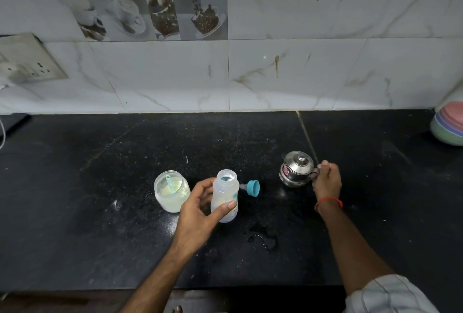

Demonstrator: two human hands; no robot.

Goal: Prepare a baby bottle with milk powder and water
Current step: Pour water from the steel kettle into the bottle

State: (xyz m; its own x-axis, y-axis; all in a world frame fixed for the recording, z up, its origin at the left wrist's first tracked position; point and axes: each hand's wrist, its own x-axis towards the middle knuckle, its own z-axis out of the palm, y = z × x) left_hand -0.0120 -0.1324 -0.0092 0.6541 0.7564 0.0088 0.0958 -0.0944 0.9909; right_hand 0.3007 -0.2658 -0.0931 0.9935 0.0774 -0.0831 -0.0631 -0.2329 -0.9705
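Note:
An uncapped clear baby bottle (224, 188) stands upright on the black counter with pale powder in its lower part. My left hand (200, 208) wraps around it, thumb in front. Left of it is a glass jar of milk powder (172, 193) with a teal scoop inside. The bottle's teal nipple cap (251, 187) lies on its side just right of the bottle. Farther right stands a small lidded steel pot (295, 169); my right hand (325, 179) grips its handle.
The black stone counter (100, 187) runs to a tiled wall. A small puddle (263, 236) lies in front of the bottle. Stacked coloured bowls (449, 124) sit at the far right; a wall socket (30, 62) and cable are at the far left.

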